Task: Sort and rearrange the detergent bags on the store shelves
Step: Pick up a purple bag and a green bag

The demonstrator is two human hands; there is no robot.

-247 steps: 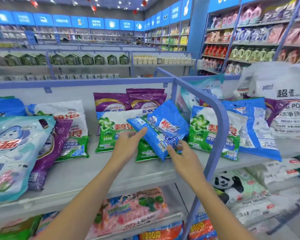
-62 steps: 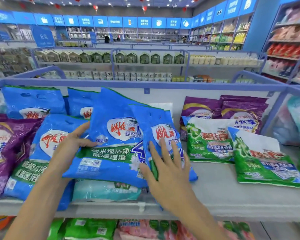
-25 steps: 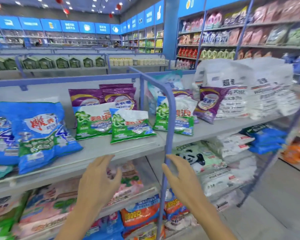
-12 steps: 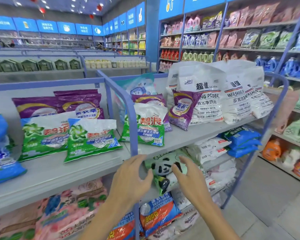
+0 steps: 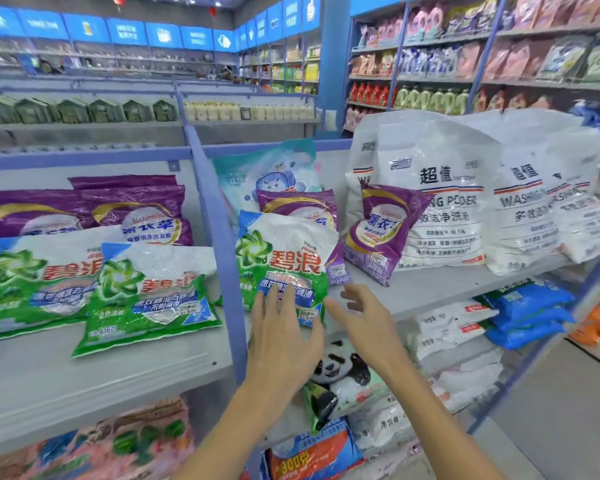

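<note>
A green and white detergent bag (image 5: 284,258) leans upright on the right-hand shelf section, just right of the blue divider rail (image 5: 219,244). My left hand (image 5: 281,334) is spread flat with its fingertips over the bag's lower edge, holding nothing. My right hand (image 5: 364,317) hovers open beside the bag's lower right corner. Behind the bag stand a purple bag (image 5: 302,209) and a teal bag (image 5: 267,174). Another purple bag (image 5: 381,230) leans further right. Two green bags (image 5: 146,292) and purple bags (image 5: 136,216) lie in the left section.
Large white washing powder sacks (image 5: 444,195) fill the right end of the shelf (image 5: 440,289). Below are a panda-print bag (image 5: 340,375), blue packs (image 5: 527,313) and white bags. A pink bag (image 5: 118,445) sits lower left. Tall shelves of bottles line the aisle at right.
Both hands have risen from below the shelf edge up to the green bag right of the divider. The view has shifted right and closer to that section.
</note>
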